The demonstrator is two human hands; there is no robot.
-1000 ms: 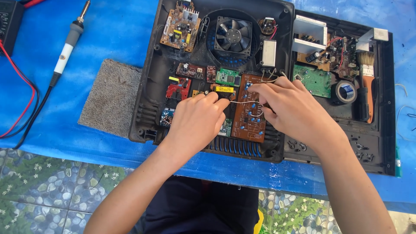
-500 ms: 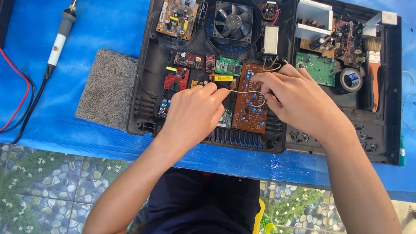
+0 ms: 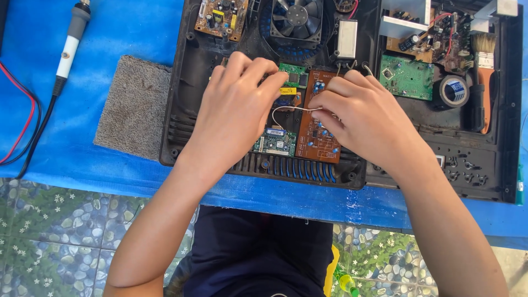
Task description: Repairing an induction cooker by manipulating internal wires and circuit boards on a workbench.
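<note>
An opened black device case lies on a blue cloth, with several circuit boards and a fan inside. My left hand rests over the boards left of centre, fingers curled, tips near a small green board. My right hand lies on a brown circuit board, thumb and fingers pinched on a thin white wire that loops between both hands. Whether my left hand also grips the wire is hidden.
A grey pad sits left of the case. A soldering iron with black cable and red lead lies far left. A paintbrush and tape roll lie in the case's right half. Pebbled floor shows below the table edge.
The view has shifted, so the case sits higher in frame. My left hand has moved up over the boards. The white wire now shows stretched between the two hands.
</note>
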